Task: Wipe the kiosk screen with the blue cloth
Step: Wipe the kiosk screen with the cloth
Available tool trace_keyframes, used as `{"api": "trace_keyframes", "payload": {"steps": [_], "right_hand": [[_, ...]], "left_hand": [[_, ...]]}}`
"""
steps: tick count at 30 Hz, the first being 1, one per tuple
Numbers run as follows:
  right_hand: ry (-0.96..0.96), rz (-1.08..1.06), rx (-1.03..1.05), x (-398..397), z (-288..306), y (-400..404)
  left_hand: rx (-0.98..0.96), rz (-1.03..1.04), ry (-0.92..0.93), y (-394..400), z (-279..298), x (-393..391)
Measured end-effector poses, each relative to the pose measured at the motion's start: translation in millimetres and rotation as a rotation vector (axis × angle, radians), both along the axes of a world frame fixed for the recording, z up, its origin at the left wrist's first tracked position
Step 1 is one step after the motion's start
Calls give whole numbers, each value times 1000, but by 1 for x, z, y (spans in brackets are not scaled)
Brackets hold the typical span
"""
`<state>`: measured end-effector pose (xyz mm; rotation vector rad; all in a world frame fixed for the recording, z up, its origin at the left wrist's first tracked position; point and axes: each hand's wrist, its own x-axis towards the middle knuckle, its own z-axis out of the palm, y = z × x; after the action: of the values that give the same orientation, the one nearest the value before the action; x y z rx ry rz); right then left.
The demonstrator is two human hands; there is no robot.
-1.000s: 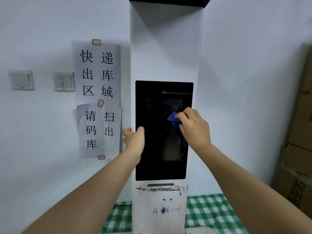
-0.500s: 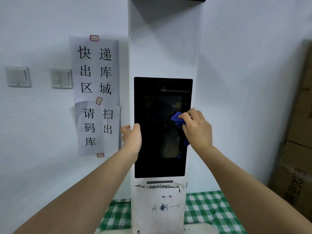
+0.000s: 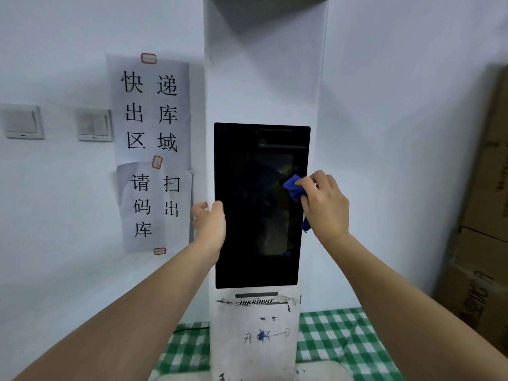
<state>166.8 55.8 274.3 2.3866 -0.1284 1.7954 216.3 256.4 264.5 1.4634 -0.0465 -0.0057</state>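
Right hand [image 3: 325,204] clamped on a bunched blue cloth [image 3: 294,187], pressing it against the right edge of the dark kiosk screen [image 3: 247,215], about mid-height; most of the cloth hidden under the fingers, with 1 corner poking out to the upper left and a scrap hanging below the palm at the screen's right border. Left hand [image 3: 210,225] gripping the left edge of the white HIKROBOT kiosk [image 3: 264,78], thumb on the front beside the screen, fingers curled round the side and mostly out of sight. Screen off, dim reflections hard to make out. Kiosk top cut off by the frame. 2 taped paper signs [image 3: 151,111] and 2 wall switches [image 3: 94,125] on the left wall. Cardboard boxes [image 3: 483,215] partly cut off at right; green checked cloth [image 3: 338,339] under the base.
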Motion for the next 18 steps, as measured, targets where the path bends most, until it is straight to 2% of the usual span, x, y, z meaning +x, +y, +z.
{"api": "trace_keyframes", "payload": {"steps": [2, 7, 9, 11, 14, 16, 18], "right_hand": [[40, 7, -34, 1, -14, 2], [246, 9, -273, -13, -34, -14], [216, 13, -213, -15, -22, -16], [117, 20, -55, -12, -11, -9], [36, 45, 70, -4, -16, 8], [61, 44, 23, -1, -31, 12], [151, 27, -118, -3, -45, 5]], "left_hand": [[6, 4, -5, 0, 0, 0], [2, 0, -17, 1, -2, -2], [7, -9, -18, 3, -2, -4], [20, -32, -12, 5, -1, -4], [8, -52, -7, 10, -1, -2], [26, -55, -14, 12, -2, 0], [35, -52, -14, 12, -3, 1]]}}
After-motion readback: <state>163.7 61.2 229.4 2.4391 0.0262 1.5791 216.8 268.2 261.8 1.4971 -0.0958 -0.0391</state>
